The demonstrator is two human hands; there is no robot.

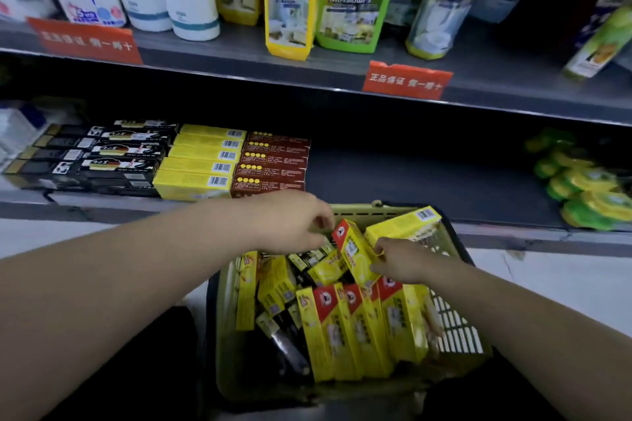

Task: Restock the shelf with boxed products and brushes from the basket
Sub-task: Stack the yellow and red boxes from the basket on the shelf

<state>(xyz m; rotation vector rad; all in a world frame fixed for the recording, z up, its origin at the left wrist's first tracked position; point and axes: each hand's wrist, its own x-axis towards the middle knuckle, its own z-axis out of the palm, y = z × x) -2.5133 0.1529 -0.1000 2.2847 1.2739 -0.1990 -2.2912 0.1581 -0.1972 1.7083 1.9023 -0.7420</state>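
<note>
A yellow-green basket (458,335) stands on the floor below me, filled with several yellow-and-red boxes (345,331) and dark boxes. My right hand (407,260) grips a tilted yellow box with a red end (354,251), lifted above the others. My left hand (294,222) reaches over the basket's far rim, its fingertips at that box's red end. Another yellow box (403,224) leans against the basket's far right corner. The lower shelf (410,178) holds rows of black boxes (102,157), yellow boxes (201,161) and brown boxes (273,164).
The upper shelf (342,75) carries bottles and tall cleaner packs, with two red price tags on its edge. Green-yellow packets (584,188) lie at the right of the lower shelf. White floor shows on both sides of the basket.
</note>
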